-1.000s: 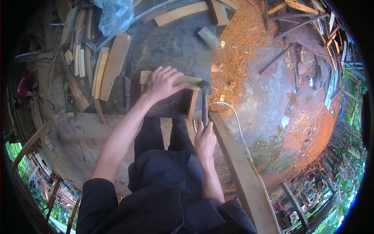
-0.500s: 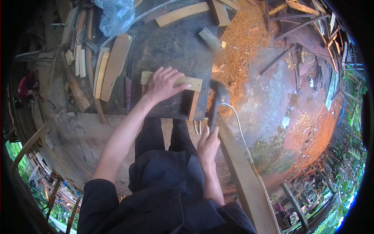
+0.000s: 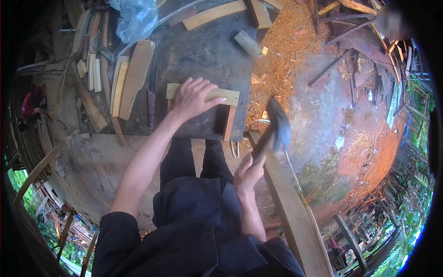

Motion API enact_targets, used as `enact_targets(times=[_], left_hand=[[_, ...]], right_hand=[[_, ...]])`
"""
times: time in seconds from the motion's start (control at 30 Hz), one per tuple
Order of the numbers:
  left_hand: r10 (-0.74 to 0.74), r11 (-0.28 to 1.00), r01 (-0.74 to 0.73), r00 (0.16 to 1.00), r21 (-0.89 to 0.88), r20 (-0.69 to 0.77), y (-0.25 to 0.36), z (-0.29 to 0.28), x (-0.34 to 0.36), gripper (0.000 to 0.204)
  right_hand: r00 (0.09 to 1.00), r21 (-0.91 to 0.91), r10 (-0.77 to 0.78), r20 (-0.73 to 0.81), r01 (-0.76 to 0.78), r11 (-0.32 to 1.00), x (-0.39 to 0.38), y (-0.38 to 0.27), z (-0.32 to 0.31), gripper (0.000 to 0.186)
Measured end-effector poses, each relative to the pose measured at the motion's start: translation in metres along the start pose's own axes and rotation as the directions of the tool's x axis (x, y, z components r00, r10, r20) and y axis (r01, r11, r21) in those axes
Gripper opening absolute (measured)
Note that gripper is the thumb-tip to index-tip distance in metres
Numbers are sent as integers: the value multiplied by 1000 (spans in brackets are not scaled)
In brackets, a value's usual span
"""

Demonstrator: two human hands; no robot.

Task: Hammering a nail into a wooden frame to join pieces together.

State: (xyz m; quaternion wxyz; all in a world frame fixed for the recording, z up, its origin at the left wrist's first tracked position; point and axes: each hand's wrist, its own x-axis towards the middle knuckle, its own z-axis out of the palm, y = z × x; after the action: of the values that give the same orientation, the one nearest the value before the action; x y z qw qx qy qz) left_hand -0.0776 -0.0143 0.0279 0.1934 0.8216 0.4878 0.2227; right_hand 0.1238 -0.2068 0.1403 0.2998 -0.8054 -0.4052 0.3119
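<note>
My left hand [image 3: 195, 98] is wrapped over a pale wooden strip [image 3: 229, 97] and presses it down, the thumb lying along its front. Beneath the strip's right end stands a reddish-brown wooden piece [image 3: 229, 123]; another supporting piece at the left end is mostly behind my wrist. A small dark dot shows near the strip's right tip. In my right hand [image 3: 249, 173] is the handle of a hammer [image 3: 277, 123], its dark head raised to the right of the worktable and smeared by motion. The hammer is apart from the wood.
The dark worktable [image 3: 198, 55] carries several boards [image 3: 137, 69] on its left, a clear plastic bag [image 3: 134, 21] and a short offcut [image 3: 248, 44]. A long beam [image 3: 290, 207] and a pale cord [image 3: 295, 177] lie on my right. Sawdust [image 3: 281, 51] covers the ground beyond.
My right hand has turned the hammer to the right, away from the table edge. My left hand and the wooden strip stay in place.
</note>
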Motion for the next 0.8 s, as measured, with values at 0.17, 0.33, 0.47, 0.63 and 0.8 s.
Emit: enact_targets(times=[0.17,0.33,0.47,0.63,0.8], left_hand=[[11,1000,-11,1000,1,-3,1,0,3,42],[16,1000,-16,1000,15,0,2,2,-2,43],[-6,1000,5,1000,23,16,-1,-1,1,47],[-74,997,74,996,-9,49,6,-10,5,48],[-486,822,566,752,-58,445,12,-31,20,53]], right_hand=[[987,-227,-2,163,40,973,5,12,13,23],[975,-293,80,209,-16,956,10,19,9,24],[992,-120,58,115,-44,992,16,3,-5,24],[994,-89,44,97,-35,995,24,-5,-23,27],[978,-17,190,84,-190,982,19,0,-44,41]])
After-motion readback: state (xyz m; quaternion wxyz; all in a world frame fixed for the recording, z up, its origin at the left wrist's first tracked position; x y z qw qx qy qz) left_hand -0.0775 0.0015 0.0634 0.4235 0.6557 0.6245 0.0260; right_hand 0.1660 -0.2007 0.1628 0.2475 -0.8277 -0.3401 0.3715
